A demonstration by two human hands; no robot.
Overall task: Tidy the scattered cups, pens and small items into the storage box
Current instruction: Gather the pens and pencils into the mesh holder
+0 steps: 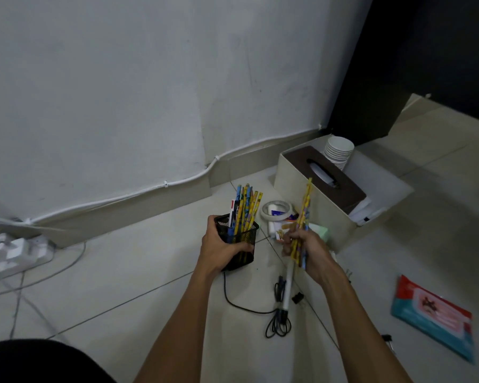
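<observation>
My left hand (219, 246) grips a black mesh pen holder (239, 244) lifted off the floor, with several yellow and blue pencils (246, 208) and pens standing in it. To its right, my right hand (306, 252) holds a bunch of yellow and blue pencils (304, 211) upright, tips pointing up. Behind stands a beige storage box (296, 186) with a brown tissue-slot lid (329, 175) and a stack of white cups (338, 150) inside. A tape roll (277, 210) and small packets (281, 230) lie on the floor between holder and box.
A silver tool with a black coiled cable (281, 319) and a black binder clip (297, 297) lie on the tiled floor below my hands. A wet-wipes pack (434, 316) lies at right. A white power strip (14, 252) with cables sits at left by the wall.
</observation>
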